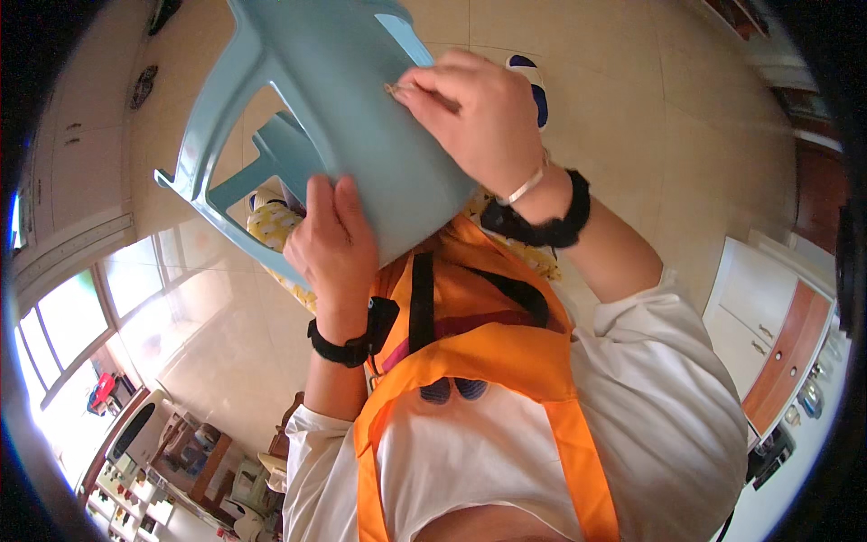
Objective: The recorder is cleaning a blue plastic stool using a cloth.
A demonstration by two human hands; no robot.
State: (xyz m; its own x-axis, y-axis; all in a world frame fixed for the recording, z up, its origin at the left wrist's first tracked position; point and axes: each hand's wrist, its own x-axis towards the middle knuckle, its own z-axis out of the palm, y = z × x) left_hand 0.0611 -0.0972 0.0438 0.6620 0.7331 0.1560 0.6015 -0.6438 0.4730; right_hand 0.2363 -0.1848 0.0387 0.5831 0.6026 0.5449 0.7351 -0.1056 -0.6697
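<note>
A blue-green plastic stool [399, 176] is tilted up in front of my orange apron, its smooth panel facing me and its cut-out legs pointing to the left. My left hand [339, 251] grips the stool's near-left part, with the thumb and finger visible on the panel. Over the upper right of that panel, my right hand [481, 115] pinches a small, thin, tan-coloured piece [391, 89] between thumb and fingertips. The piece is too small to identify, and I cannot tell whether it touches the plastic.
Pale floor tiles [609, 129] surround me. A white and dark blue shoe [532, 85] shows beyond my right hand. To the right stands a white cabinet [752, 311] with a brown drawer front. Windows [74, 325] and a cluttered shelf [125, 498] are at lower left.
</note>
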